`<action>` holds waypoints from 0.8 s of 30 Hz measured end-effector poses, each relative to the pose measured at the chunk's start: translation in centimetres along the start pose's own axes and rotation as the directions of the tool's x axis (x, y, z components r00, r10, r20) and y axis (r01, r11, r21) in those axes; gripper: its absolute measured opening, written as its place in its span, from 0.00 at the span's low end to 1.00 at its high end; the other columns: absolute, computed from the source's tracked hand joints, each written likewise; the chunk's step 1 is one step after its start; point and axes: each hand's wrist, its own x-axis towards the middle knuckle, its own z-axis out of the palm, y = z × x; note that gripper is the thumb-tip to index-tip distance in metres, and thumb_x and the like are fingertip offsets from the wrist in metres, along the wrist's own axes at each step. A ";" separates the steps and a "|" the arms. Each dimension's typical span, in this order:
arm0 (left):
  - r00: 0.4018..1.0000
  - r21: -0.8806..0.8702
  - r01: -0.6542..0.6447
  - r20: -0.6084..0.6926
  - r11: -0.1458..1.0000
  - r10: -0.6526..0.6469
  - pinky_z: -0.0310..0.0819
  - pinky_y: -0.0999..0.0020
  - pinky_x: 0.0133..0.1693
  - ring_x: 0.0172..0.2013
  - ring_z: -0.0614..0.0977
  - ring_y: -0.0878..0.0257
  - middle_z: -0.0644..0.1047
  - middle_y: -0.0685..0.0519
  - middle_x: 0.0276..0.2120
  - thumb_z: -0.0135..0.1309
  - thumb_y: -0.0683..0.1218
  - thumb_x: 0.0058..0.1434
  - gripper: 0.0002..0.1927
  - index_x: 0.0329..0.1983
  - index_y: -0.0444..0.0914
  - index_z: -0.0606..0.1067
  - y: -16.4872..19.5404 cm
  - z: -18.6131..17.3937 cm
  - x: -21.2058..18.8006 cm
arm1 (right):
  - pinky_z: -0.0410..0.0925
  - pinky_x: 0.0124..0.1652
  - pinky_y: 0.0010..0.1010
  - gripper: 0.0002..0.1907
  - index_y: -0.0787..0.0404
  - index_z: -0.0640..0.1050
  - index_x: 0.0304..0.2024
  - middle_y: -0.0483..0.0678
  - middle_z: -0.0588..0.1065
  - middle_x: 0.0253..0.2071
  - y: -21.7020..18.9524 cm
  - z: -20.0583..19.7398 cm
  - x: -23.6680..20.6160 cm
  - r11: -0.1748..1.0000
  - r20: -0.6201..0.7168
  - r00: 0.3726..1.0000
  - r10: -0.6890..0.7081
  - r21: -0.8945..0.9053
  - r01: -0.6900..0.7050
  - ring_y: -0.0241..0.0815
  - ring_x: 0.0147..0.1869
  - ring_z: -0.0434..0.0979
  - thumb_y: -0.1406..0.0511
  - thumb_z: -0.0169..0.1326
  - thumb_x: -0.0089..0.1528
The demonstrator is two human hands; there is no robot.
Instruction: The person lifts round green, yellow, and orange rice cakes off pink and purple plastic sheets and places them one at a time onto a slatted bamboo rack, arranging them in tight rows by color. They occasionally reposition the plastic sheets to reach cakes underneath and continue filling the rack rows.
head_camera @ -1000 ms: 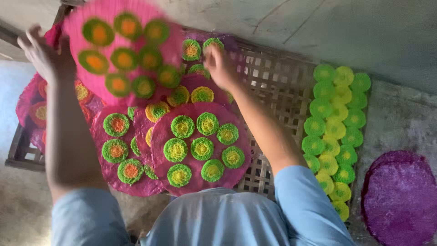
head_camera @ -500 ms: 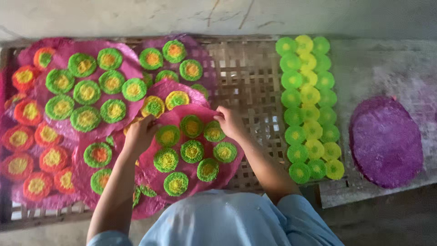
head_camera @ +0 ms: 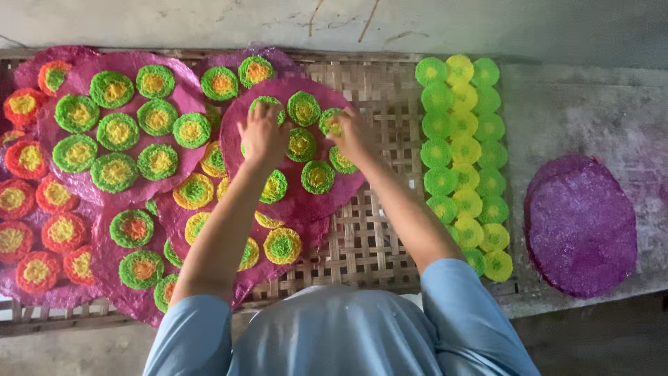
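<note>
A round pink sheet point(head_camera: 299, 202) dotted with green-and-yellow discs lies on the woven bamboo tray point(head_camera: 369, 237), overlapping other pink sheets. My left hand point(head_camera: 261, 136) rests flat on its upper left part, fingers spread over the discs. My right hand point(head_camera: 348, 132) presses on its upper right part near a green disc point(head_camera: 318, 177). Both arms in light blue sleeves reach forward from the bottom.
More pink sheets with green, yellow and red discs point(head_camera: 115, 132) cover the tray's left side. A column of loose green and yellow discs point(head_camera: 463, 153) lies at the tray's right end. A plain purple round sheet point(head_camera: 581, 223) sits on the concrete at right.
Both hands have moved the pink sheet up and away from me, from the tray's near middle to its far middle. The view has shifted slightly.
</note>
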 end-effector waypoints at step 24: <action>0.993 -0.281 0.040 -0.100 0.959 -0.070 0.78 0.51 0.41 0.38 0.84 0.48 0.82 0.46 0.39 0.56 0.50 0.65 0.09 0.44 0.42 0.76 7.7 4.0 8.7 | 0.69 0.53 0.47 0.15 0.60 0.74 0.49 0.56 0.77 0.48 19.4 -8.9 12.0 0.983 -0.273 0.946 0.174 -0.006 -0.182 0.60 0.57 0.76 0.72 0.62 0.61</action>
